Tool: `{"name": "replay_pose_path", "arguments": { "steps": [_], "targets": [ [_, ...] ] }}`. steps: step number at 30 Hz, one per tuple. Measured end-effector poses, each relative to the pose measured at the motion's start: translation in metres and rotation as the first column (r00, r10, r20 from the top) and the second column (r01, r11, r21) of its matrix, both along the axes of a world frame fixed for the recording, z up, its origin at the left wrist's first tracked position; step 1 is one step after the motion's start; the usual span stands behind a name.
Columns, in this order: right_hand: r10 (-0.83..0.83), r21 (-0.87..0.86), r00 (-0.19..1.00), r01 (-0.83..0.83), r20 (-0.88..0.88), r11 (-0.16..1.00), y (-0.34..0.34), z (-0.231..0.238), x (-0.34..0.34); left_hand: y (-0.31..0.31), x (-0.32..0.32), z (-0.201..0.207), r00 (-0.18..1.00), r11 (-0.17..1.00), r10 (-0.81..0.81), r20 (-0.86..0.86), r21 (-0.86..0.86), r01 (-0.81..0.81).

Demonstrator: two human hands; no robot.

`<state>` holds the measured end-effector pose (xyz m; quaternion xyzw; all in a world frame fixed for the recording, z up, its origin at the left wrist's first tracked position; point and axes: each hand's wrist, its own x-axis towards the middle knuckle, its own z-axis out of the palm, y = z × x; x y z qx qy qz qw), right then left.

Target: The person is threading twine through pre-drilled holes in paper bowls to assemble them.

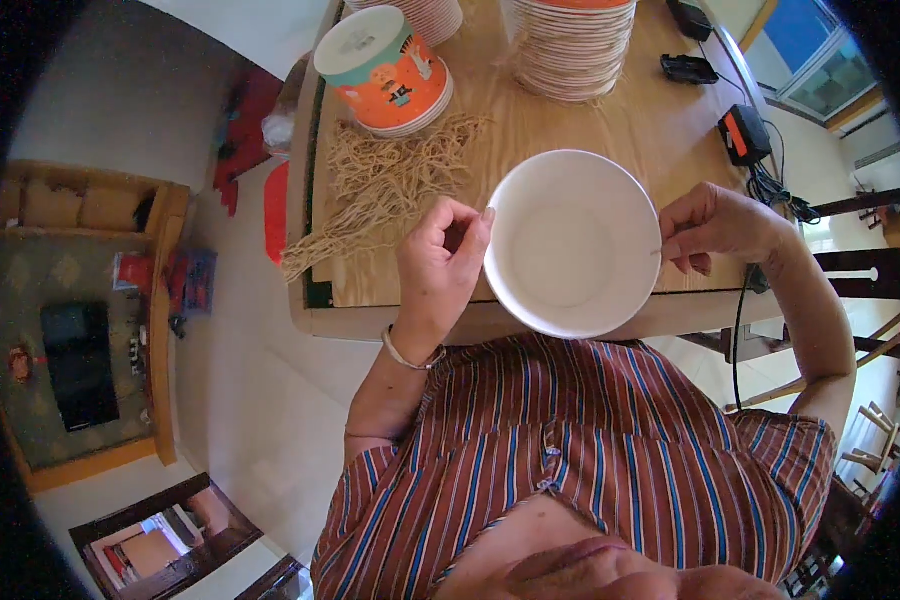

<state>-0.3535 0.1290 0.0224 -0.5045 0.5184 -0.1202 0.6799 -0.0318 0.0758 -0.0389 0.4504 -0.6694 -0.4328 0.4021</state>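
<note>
White paper tub [572, 245] held between two hands at the front edge of the wooden table [530, 128]. The open mouth faces up toward my head, so that the interior and the full circle of the rim lie in view. My left hand [438, 262] is clamped on the left of the rim, thumb uppermost; my right hand [722, 228] has thumb and fingers pinched together at the opposite edge. Whether a fine strand also lies between the right fingers, I cannot tell. Gripping at opposite sides probably keeps the light wall round and level. Whether the base touches the table is hidden from me. Beyond my left hand lies a loose heap of tan cords [405, 170], within easy reach. Behind it, an orange printed stack of tubs [385, 75] stands base upward, presumably for stability on the wide rims. A black adapter [742, 135] sits to the right, well apart from the cords.
</note>
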Motion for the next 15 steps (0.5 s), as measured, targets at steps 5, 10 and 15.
{"name": "replay_pose_path", "arguments": {
  "steps": [5, 10, 15],
  "targets": [
    [-0.023, -0.11, 0.999, 0.019, -0.04, 0.994, -0.005, -0.008, 0.004, -0.003, 0.002, 0.004, 0.999, 0.999, -0.01, 0.034, -0.034, 0.012],
    [-0.089, -0.263, 0.985, 0.047, -0.15, 0.964, -0.003, -0.003, 0.007, -0.008, 0.009, -0.002, 1.0, 0.999, 0.006, -0.025, -0.038, -0.007],
    [-0.098, -0.15, 0.976, 0.07, -0.192, 0.986, -0.001, 0.013, 0.013, -0.007, 0.017, -0.003, 0.987, 0.998, 0.049, -0.154, 0.043, -0.042]
  ]
}}
